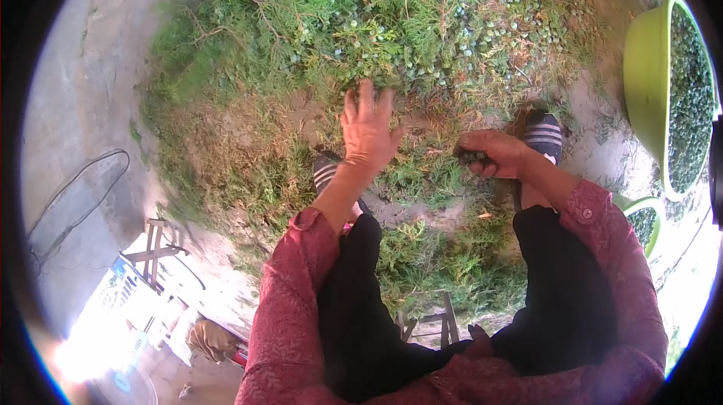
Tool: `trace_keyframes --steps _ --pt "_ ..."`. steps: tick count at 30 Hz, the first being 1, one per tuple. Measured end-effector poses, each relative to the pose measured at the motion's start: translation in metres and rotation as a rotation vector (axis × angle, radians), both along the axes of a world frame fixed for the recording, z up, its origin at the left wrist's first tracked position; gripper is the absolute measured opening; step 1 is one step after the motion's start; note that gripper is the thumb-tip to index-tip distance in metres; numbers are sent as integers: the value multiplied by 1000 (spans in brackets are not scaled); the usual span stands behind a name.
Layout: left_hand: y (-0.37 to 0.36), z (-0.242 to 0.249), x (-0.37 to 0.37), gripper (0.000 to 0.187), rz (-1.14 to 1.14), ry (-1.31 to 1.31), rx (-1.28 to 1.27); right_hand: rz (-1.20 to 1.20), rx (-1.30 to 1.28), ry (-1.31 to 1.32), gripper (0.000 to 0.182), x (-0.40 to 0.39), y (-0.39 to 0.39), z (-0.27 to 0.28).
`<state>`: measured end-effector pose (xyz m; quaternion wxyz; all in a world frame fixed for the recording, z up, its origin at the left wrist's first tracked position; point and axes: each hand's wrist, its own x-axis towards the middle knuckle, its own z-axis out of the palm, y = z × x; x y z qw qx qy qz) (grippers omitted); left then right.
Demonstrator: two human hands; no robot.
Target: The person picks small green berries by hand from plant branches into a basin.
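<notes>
My left hand (369,125) reaches forward with its fingers spread, palm down, at the near edge of a large heap of green cypress-like branches (331,43). Nothing shows in its grasp. Small bluish-green cones (467,42) dot the sprigs in the heap. My right hand (497,152) is curled with the palm turned partly up, above the ground near my right shoe (542,134). Within its fingers sits a handful of small dark greenish cones (473,157), partly hidden by the fingers.
On the right stands a lime-green tub (646,73) filled with small green pieces, with a second green container (657,228) nearer me. Loose sprigs (422,262) litter the ground between my legs. A wooden stool frame (154,254) and a looped cable (79,186) are on the left.
</notes>
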<state>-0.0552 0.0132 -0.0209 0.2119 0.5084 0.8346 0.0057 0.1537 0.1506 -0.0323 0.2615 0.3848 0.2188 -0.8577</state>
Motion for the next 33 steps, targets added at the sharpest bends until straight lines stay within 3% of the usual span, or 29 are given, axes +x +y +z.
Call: trace_keyframes --steps 7,11,14,16,17,19,23,29,32,33 --pt "-46 29 56 66 -375 -158 -322 6 -29 -40 23 3 6 4" --pt "-79 33 51 65 -465 -136 -410 2 13 -45 24 8 2 4" --pt "-82 33 39 54 -511 -241 -399 30 27 -19 23 6 2 2" --pt "-73 27 32 41 -402 -344 -37 58 11 6 23 5 3 2" --pt "-63 24 28 41 -404 -347 -35 74 16 22 22 3 3 4" --pt "-34 20 21 30 -62 -357 142 97 22 34 21 3 3 4" --pt "6 3 14 29 31 -308 193 56 -18 36 21 4 0 0" --pt "20 -26 16 32 46 -177 70 63 4 30 22 4 2 2" --pt "18 -37 12 25 61 -152 57 50 -2 31 23 7 5 0" --pt "15 -42 9 20 139 -252 157 36 -16 31 24 8 5 0"
